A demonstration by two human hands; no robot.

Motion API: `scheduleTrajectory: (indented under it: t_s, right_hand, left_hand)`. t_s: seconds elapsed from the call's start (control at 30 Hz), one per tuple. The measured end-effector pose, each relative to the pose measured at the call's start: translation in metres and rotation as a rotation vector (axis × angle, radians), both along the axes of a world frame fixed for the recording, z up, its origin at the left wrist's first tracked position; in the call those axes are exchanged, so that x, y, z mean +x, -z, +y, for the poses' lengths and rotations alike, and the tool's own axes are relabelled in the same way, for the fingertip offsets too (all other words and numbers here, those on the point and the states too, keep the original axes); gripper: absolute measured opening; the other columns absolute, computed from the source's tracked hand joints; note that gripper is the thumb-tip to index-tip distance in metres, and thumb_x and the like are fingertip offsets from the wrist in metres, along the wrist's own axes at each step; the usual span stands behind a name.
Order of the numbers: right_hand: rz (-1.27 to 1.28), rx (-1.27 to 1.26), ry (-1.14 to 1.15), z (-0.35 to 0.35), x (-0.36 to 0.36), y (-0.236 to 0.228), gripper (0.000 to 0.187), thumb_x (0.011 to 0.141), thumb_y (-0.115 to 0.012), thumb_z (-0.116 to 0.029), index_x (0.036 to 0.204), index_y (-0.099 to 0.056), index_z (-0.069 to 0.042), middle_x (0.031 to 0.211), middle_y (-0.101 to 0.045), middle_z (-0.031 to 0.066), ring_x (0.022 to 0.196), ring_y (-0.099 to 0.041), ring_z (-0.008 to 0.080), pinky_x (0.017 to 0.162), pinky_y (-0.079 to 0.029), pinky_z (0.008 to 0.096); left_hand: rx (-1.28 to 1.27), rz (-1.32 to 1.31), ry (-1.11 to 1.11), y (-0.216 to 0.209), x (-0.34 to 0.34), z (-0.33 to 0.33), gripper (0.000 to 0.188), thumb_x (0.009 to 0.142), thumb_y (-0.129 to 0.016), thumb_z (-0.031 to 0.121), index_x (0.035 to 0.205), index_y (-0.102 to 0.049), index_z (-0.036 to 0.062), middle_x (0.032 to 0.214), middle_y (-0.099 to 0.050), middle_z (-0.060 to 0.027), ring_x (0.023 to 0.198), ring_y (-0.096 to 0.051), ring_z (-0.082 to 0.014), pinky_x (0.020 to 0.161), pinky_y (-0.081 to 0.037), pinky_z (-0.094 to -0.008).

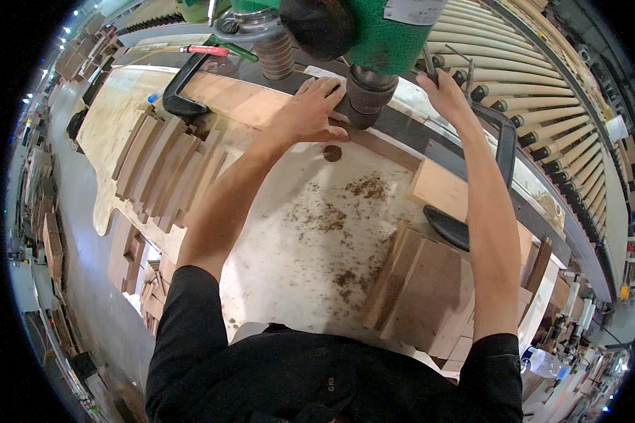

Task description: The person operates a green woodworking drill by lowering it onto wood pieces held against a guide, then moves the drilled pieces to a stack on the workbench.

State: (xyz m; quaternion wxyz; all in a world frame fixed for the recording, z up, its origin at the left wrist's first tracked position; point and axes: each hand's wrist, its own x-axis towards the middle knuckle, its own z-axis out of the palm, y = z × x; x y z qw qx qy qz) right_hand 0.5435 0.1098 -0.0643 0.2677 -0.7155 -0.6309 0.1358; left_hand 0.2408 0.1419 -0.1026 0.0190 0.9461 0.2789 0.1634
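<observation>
My left hand (314,111) rests at the dark fence, just left of the drill press chuck (369,95). Its thumb lies against the end of a brown wooden strip (388,149), its fingers reach over the fence, and its palm hides what is beneath. Farther right, my right hand (442,95) is closed round a metal feed lever (429,60). Above both hands hangs the green drill press head (388,35), its chuck low over the strip. A dark round spot (332,153) marks the white board (275,233), which carries scattered sawdust.
Black clamps (182,102) (448,227) hold pale boards (222,99) (441,189) along the fence. Curved wood pieces (166,169) lie left; stacked flat ones (430,282) lie right. A roller conveyor (522,77) runs behind. A plastic bottle (543,363) is at the lower right.
</observation>
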Motion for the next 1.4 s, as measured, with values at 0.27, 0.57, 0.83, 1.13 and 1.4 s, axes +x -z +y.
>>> scheduleTrajectory:
  t_s: [0.27, 0.57, 0.83, 1.13, 1.4]
  right_hand:
    - [0.300, 0.100, -0.070, 0.037, -0.033, 0.014, 0.058, 0.091, -0.057, -0.038, 0.125, -0.048, 0.009, 0.117, -0.059, 0.0279, 0.113, -0.056, 0.0351, 0.095, -0.041, 0.0386]
    - [-0.091, 0.042, 0.022, -0.047, 0.034, -0.026, 0.054, 0.090, -0.053, -0.050, 0.115, -0.056, -0.002, 0.098, -0.063, 0.0275, 0.099, -0.061, 0.0408, 0.084, -0.046, 0.0461]
    - [-0.280, 0.288, 0.095, -0.078, 0.054, -0.132, 0.055, 0.091, -0.053, -0.051, 0.101, -0.055, 0.003, 0.082, -0.061, 0.0197, 0.077, -0.059, 0.0326, 0.071, -0.045, 0.0412]
    - [-0.296, 0.329, 0.077, -0.076, 0.078, -0.123, 0.059, 0.090, -0.055, -0.052, 0.112, -0.055, 0.002, 0.087, -0.064, 0.0161, 0.076, -0.060, 0.0264, 0.072, -0.047, 0.0389]
    - [-0.134, 0.274, 0.058, -0.067, 0.073, -0.122, 0.056, 0.089, -0.056, -0.053, 0.103, -0.058, 0.001, 0.083, -0.064, 0.0186, 0.078, -0.061, 0.0317, 0.072, -0.045, 0.0412]
  left_hand:
    - [-0.058, -0.014, 0.034, -0.010, 0.002, -0.001, 0.091, 0.067, -0.075, 0.046, 0.135, -0.039, -0.0013, 0.133, -0.044, -0.0197, 0.127, -0.038, -0.0372, 0.109, -0.029, -0.0431]
    - [0.020, -0.270, -0.104, 0.010, -0.001, -0.042, 0.061, 0.070, -0.077, 0.030, 0.116, -0.048, 0.0017, 0.120, -0.048, -0.0167, 0.116, -0.045, -0.0365, 0.099, -0.038, -0.0447]
    - [0.073, -0.427, -0.125, 0.038, 0.005, -0.071, 0.026, 0.082, -0.064, 0.016, 0.104, -0.054, 0.0052, 0.108, -0.055, -0.0145, 0.104, -0.050, -0.0348, 0.087, -0.043, -0.0449]
    - [-0.498, -0.259, -0.150, -0.019, -0.038, -0.177, 0.023, 0.081, -0.064, 0.022, 0.090, -0.066, 0.0008, 0.083, -0.063, -0.0168, 0.076, -0.061, -0.0283, 0.068, -0.048, -0.0374]
    - [-0.770, -0.513, -0.428, -0.056, -0.032, -0.321, 0.028, 0.076, -0.071, 0.021, 0.094, -0.063, -0.0009, 0.083, -0.060, -0.0137, 0.067, -0.059, -0.0210, 0.061, -0.048, -0.0322]
